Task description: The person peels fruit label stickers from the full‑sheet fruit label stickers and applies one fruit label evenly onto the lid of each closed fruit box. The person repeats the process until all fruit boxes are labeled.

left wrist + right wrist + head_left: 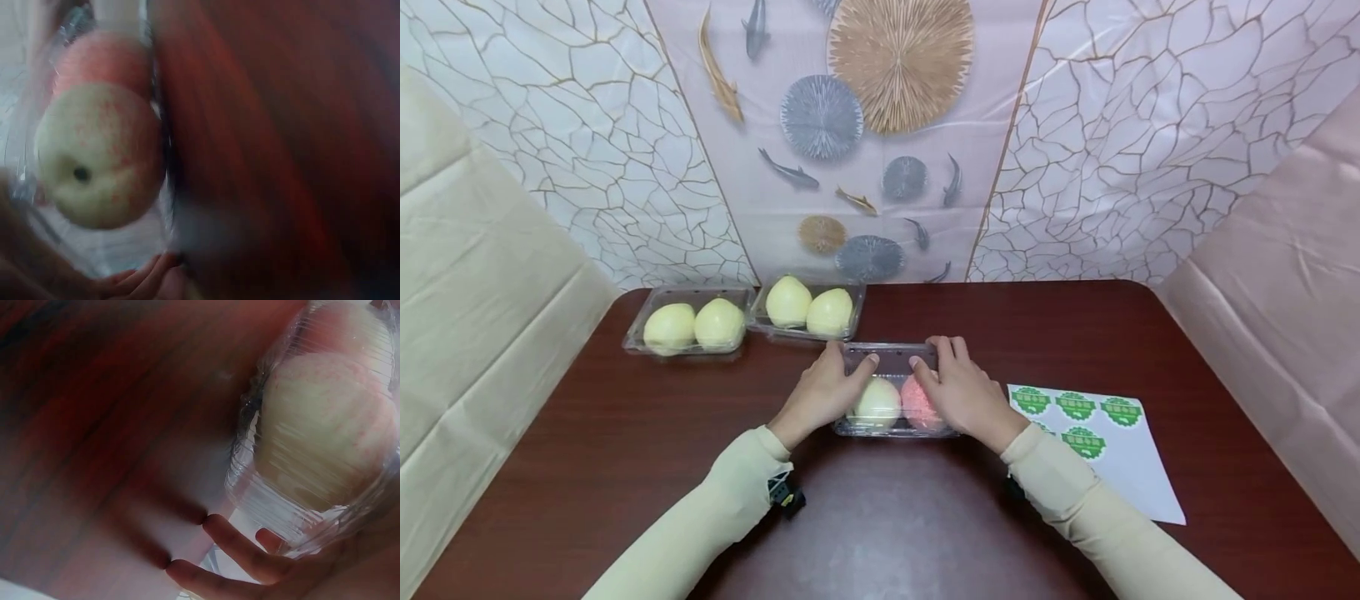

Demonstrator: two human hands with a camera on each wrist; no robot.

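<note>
In the head view, a clear plastic fruit box stands near the middle of the table. Inside it a pale peach lies left of a pinkish-red one. My left hand grips the box's left end, thumb over the top. At the right end my right hand holds it the same way, partly covering the red peach. Through the plastic in the left wrist view, the near peach shows red streaks and a dark stem hollow. In the right wrist view, some fingers reach down beside the box.
Two more clear boxes, one at the far left and one right beside it, each hold two pale yellow fruits. A white sheet with several green round stickers lies on the right. Patterned cloth hangs behind the dark red table.
</note>
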